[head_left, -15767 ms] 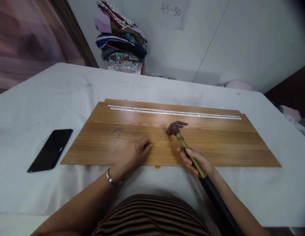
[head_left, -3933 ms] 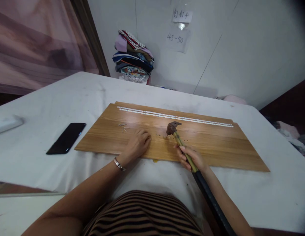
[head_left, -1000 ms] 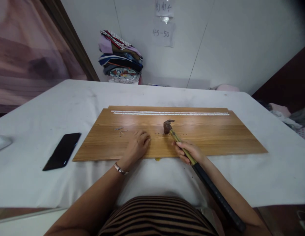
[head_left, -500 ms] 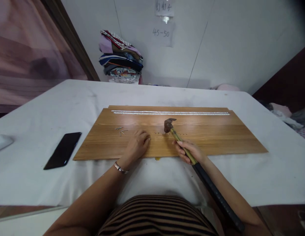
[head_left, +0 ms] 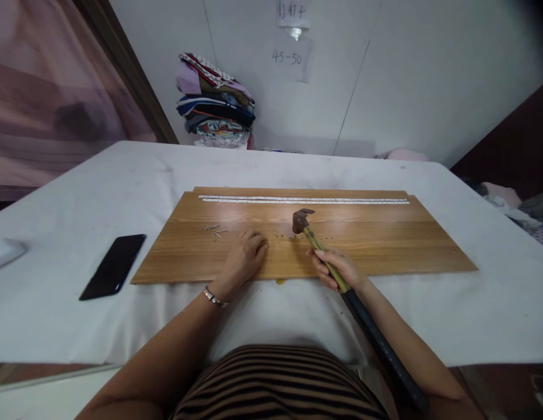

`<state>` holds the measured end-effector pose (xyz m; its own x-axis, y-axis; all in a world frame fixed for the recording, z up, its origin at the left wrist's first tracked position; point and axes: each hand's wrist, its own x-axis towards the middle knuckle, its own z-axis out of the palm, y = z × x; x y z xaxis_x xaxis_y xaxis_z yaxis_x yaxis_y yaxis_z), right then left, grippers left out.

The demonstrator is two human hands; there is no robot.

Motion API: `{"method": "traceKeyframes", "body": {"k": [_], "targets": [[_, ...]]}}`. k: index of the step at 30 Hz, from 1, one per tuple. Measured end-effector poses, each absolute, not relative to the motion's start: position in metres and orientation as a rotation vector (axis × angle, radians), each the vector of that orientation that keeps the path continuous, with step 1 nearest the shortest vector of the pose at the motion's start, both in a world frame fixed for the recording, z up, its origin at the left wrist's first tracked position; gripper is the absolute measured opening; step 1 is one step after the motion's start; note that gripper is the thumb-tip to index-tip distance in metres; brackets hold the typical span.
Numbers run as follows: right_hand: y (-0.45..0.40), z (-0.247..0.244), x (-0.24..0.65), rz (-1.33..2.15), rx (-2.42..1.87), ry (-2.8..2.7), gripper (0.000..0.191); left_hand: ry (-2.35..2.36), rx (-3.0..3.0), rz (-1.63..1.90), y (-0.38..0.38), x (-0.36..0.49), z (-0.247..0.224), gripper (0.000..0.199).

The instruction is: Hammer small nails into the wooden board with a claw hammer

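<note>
My right hand point(head_left: 336, 269) is wrapped round the yellow part of the handle of a claw hammer point(head_left: 311, 238). The rusty hammer head is low over the wooden board point(head_left: 385, 233), at a row of small nail heads point(head_left: 282, 236) in its middle. Whether it touches a nail is too small to tell. Resting on the board left of the row, my left hand point(head_left: 245, 254) has its fingers curled together, and nothing shows in them. Several loose nails point(head_left: 216, 231) lie further left on the board.
Two white measuring strips point(head_left: 304, 200) run along the board's far side. A black phone point(head_left: 112, 267) lies on the white table point(head_left: 271, 169), left of the board. Folded cloths point(head_left: 216, 105) are stacked by the wall. A white object point(head_left: 6, 254) sits at the left edge.
The hammer's black handle end has shifted slightly to the left. Its head stays over nearly the same spot, and my left hand has not visibly moved.
</note>
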<state>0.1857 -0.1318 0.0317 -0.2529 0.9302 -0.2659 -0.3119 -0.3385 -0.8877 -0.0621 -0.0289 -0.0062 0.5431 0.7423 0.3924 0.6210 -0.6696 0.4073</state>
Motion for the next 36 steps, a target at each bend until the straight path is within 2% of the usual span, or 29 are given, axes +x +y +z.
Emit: {"method": "traceKeyframes", "body": {"k": [36], "targets": [[-0.1292,0.0274,0.1860,1.742,-1.076,-0.918,0.042,1.158,2.539,0.833,-0.0277,-0.0623,-0.0082,0.015]]}}
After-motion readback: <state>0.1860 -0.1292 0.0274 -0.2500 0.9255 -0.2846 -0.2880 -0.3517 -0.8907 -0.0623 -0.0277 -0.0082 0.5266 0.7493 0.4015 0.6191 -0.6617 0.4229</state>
